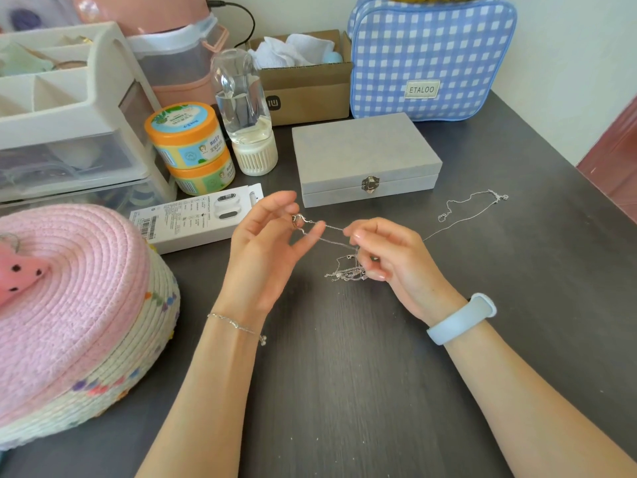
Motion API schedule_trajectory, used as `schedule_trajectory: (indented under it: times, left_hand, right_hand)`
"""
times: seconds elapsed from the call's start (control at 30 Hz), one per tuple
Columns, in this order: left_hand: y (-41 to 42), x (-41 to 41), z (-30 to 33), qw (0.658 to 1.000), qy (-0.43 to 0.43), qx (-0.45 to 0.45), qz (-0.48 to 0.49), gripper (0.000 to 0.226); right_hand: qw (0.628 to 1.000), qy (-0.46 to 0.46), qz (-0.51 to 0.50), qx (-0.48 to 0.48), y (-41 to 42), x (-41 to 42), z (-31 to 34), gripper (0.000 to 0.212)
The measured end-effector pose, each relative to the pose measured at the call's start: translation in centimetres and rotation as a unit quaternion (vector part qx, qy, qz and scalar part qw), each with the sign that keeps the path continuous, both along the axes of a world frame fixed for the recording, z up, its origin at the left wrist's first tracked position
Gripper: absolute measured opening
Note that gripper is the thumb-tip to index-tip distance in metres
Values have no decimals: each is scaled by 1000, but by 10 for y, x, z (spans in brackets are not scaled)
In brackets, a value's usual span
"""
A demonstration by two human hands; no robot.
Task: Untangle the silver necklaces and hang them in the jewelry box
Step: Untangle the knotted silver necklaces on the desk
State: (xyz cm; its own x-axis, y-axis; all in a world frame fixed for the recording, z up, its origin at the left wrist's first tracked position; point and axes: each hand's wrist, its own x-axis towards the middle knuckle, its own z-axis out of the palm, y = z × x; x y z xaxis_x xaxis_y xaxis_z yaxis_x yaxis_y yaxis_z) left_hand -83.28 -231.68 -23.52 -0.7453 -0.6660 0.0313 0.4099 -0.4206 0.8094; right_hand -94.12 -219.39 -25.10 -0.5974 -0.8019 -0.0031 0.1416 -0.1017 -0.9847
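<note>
Silver necklaces (348, 267), tangled, pinched between both hands, left hand (272, 243) and right hand (386, 250), just in front of the closed jewelry box (365, 157).

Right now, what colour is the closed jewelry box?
Light grey, with a small metal clasp; the jewelry box shows in the head view.

1. We see our two forearms bare, no sleeves reaching the wrists
2. Below the fingers of our left hand (265, 246), a thin silver chain bracelet (238, 326) circles the wrist, a small charm dangling from it
3. Below our right hand (393, 257) fingers, a smooth pale-blue band (462, 319) wraps the wrist
</note>
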Motion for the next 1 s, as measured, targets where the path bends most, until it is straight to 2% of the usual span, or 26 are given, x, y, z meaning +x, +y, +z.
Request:
schedule_trajectory:
  times: [0.07,0.13,0.3,0.4,0.53,0.63,0.7,0.77,0.83,1.0]
  left_hand:
    - [2,0,3,999,17,43,-26,25]
    - [3,0,5,998,6,48,-37,28]
    - [2,2,3,995,-95,-7,-39,44]
    - [1,5,4,980,-161,-72,-89,36]
    - [1,10,8,951,-239,-114,-160,21]
    - [-2,13,6,921,-291,-172,-195,33]
    - [-4,16,3,922,-268,-195,-199,23]
    - [-7,17,3,950,-190,-175,-178,9]
    - [-10,16,2,971,-114,-155,-141,5]
    - [-11,12,3,986,-70,-148,-34,23]
  right_hand:
    - [1000,-2,-15,-9,0,0,0,11]
    - [999,3,-32,-6,0,0,1,13]
    - [998,-22,-50,-35,0,-2,1,19]
    - [997,-21,-47,-56,1,-1,2,18]
    - [992,88,-76,-45,1,1,1,15]
    - [985,143,-86,-35,1,0,0,18]
    - [985,148,-84,-20,2,0,0,18]
    - [986,154,-69,3,1,1,-2,16]
    - [983,181,-28,32,0,3,-4,12]
    - [940,306,113,97,-1,17,-8,11]
